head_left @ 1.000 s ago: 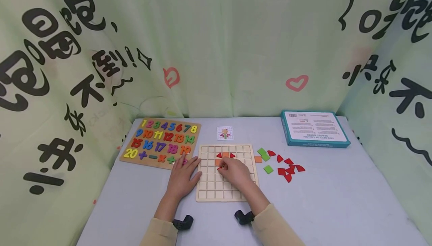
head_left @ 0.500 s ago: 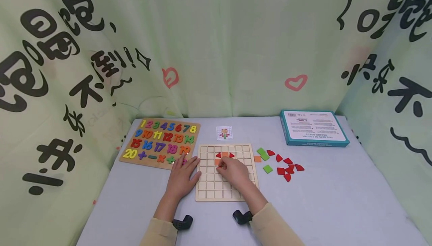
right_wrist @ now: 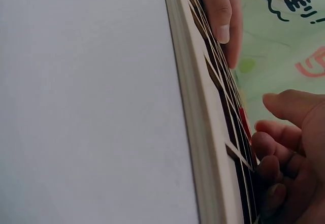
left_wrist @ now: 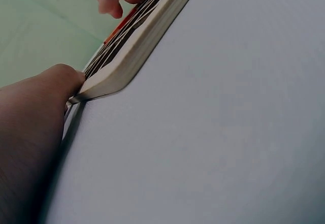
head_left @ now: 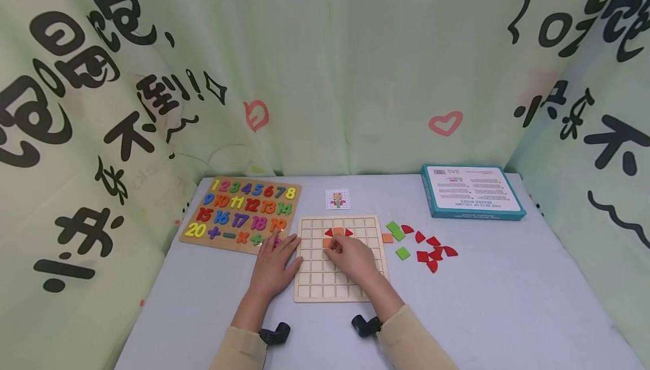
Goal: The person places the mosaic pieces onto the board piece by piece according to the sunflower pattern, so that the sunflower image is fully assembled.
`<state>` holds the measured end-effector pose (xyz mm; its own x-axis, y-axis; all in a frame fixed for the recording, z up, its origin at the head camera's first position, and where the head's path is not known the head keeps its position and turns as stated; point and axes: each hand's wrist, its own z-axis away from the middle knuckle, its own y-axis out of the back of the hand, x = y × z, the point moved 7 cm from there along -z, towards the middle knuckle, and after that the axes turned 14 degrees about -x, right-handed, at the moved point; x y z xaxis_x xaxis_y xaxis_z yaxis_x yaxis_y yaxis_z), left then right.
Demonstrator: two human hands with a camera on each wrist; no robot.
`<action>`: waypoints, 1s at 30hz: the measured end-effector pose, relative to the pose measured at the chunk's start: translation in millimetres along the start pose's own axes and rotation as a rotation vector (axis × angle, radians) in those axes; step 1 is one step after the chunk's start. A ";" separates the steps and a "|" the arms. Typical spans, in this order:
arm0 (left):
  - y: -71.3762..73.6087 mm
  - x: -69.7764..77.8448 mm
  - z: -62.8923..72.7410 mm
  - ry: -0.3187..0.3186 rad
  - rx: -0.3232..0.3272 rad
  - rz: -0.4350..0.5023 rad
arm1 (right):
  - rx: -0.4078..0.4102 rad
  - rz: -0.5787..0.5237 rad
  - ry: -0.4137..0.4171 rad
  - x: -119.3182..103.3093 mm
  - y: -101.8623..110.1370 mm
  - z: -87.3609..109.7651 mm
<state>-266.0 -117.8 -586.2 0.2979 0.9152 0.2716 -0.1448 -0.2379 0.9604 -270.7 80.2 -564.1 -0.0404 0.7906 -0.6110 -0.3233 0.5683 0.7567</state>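
Pale green curtains (head_left: 304, 65) hang behind a white-covered table (head_left: 523, 308), where one wooden grid board (head_left: 317, 291) lies flat. The board is to the right of the left hand (head_left: 274, 265) and directly below the right hand (head_left: 351, 257), its side edges running away toward the curtains; foreshortening hides which side is longer. The right hand is the nearer to the tiles on it, thumb and forefinger close together, other fingers curled; whether it pinches anything cannot be told. The left hand rests with fingers extended, gripping nothing, its thumb touching the board's left edge. On the grid, two red triangles (head_left: 328, 233) and two orange squares (head_left: 338, 230) show; the right hand may hide more. Just right lie one loose orange square (head_left: 387, 238), three green squares (head_left: 403, 253) and at least seven red pieces (head_left: 450, 251), some overlapping. Farther out: one picture card (head_left: 337, 199), one number board (head_left: 223, 243), one teal box (head_left: 474, 192).
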 end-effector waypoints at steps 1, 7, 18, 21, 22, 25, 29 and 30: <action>0.3 0.1 -0.2 0.001 0.001 0.002 | -0.001 -0.033 0.005 1.5 1.5 0.3; -0.4 -0.1 -0.2 -0.002 0.007 0.021 | -0.005 -0.239 0.033 16.7 17.9 7.7; -2.6 -1.2 -0.7 0.009 0.010 0.009 | 0.040 -0.172 -0.076 67.1 81.1 40.3; -2.6 -0.5 0.1 0.012 0.007 0.010 | 0.048 -0.130 -0.092 87.5 98.5 51.7; -2.6 -0.4 0.2 0.014 0.005 0.011 | 0.048 -0.116 -0.095 94.7 103.9 55.6; -1.6 0.2 0.9 0.013 0.005 0.017 | 0.052 -0.084 -0.119 117.1 118.9 68.4; -0.4 0.4 1.1 0.012 0.008 0.024 | 0.045 -0.062 -0.150 147.3 132.4 83.5; -0.2 0.3 1.2 0.012 0.007 0.026 | 0.042 -0.059 -0.159 154.4 134.3 86.6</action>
<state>-264.8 -117.8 -586.2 0.2827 0.9123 0.2962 -0.1455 -0.2644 0.9534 -238.4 298.3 -536.6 0.1289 0.7800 -0.6124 -0.2804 0.6210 0.7320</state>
